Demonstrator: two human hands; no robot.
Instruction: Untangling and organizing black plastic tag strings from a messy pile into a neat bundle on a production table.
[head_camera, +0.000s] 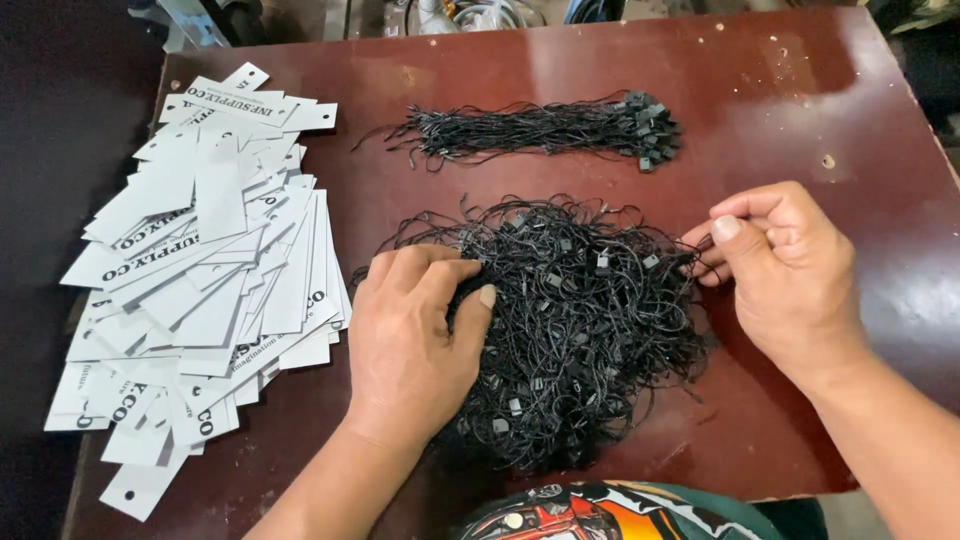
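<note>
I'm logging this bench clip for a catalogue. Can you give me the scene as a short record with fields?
surface: dark red table
left hand: pressing on the tangled pile of black strings
right hand: fingertips pinching a strand at the pile's right edge
behind pile: neat bundle of black strings
left side: heap of white card tags, fanned and overlapping

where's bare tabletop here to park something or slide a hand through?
Bare: the far right of the table, beyond the straightened string bundle; the strip between that bundle and the tangled string pile; the near-right corner under the right hand. Crowded: left side under the white tags; left hand presses the pile.
</note>
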